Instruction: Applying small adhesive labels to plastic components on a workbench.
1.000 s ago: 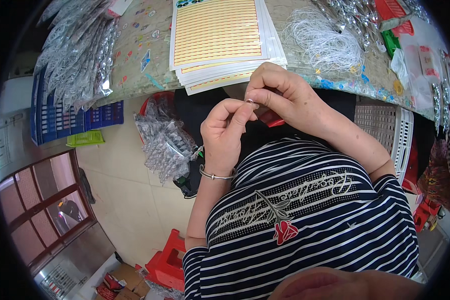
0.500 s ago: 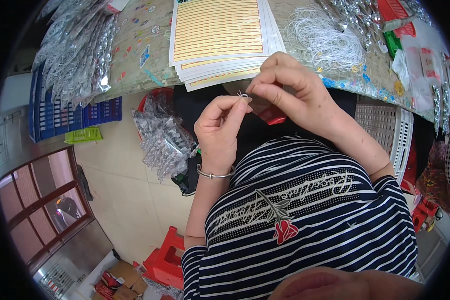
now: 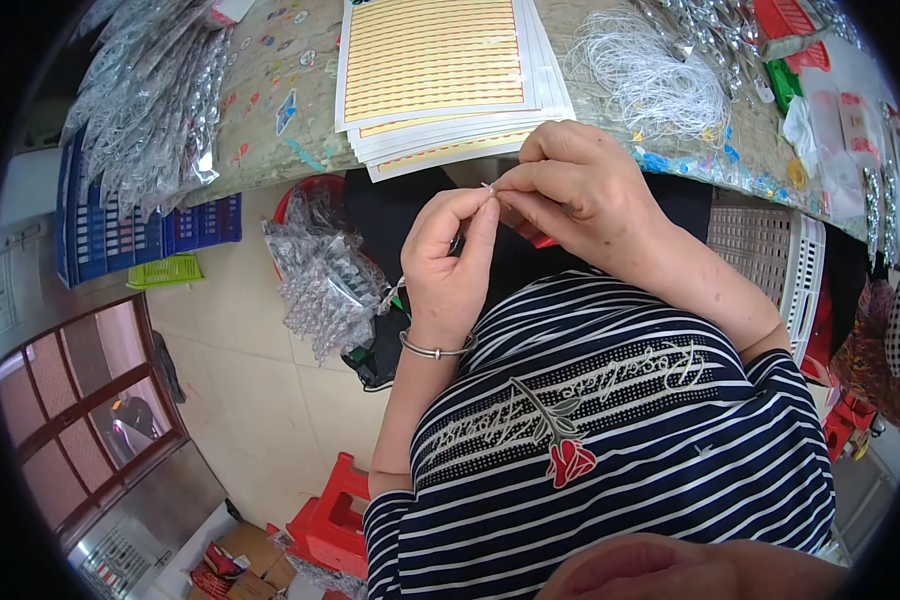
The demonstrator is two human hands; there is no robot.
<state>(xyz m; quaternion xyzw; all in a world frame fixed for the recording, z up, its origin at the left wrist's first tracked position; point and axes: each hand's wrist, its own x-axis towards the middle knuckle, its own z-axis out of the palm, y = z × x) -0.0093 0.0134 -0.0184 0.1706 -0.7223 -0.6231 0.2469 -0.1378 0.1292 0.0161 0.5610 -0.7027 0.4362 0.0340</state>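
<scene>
A: What packaging is showing?
B: Shiny clear packets (image 3: 150,100) are lying heaped on the desk's (image 3: 270,150) left end. More clear packets (image 3: 325,275) are hanging below its edge.
A: Any labels?
B: Yellow-striped label sheets (image 3: 440,75) are sitting stacked mid-desk.

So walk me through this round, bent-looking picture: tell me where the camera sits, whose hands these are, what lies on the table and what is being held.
The camera sits on a person's head and looks down, so you see their own striped shirt and both forearms. Its wide lens bends straight edges near the rim. The left hand, with a metal bangle on the wrist, and the right hand meet fingertip to fingertip, pinching something small and thin between them; it is too tiny to name. Ahead is a table bearing a stack of yellow-lined sheets, a tangle of white thread and shiny silver packets. Below the table edge sits another pile of clear packets, above the tiled floor.
</scene>
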